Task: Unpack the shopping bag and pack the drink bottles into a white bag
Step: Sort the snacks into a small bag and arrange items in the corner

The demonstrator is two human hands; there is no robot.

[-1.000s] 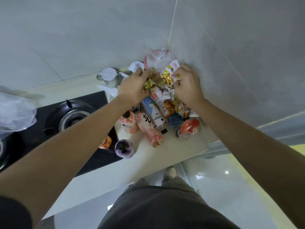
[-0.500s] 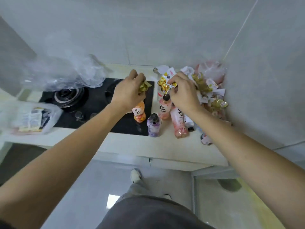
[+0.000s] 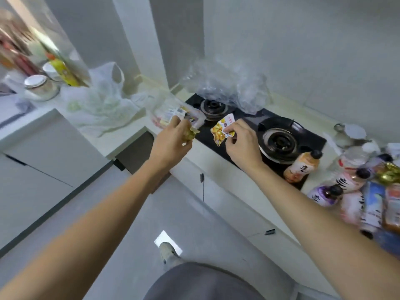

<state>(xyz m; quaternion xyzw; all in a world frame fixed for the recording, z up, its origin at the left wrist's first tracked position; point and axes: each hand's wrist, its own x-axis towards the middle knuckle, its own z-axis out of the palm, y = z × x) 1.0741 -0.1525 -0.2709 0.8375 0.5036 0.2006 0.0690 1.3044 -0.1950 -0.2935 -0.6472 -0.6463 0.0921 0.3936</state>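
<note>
countertop (image 3: pixel 121 135) | white bag (image 3: pixel 104 98) left | stove (image 3: pixel 244 126) centre | drink bottles (image 3: pixel 324 191) right

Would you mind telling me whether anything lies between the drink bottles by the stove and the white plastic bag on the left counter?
Yes. The black gas stove, the crumpled clear plastic bag on it and a snack-filled clear bag lie between the drink bottles and the white plastic bag. Both hands hold snack packets.

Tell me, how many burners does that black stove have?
2. One burner sits at the back left of the stove, partly under a crumpled clear plastic bag; the other burner is nearer, just right of the right hand.
</note>
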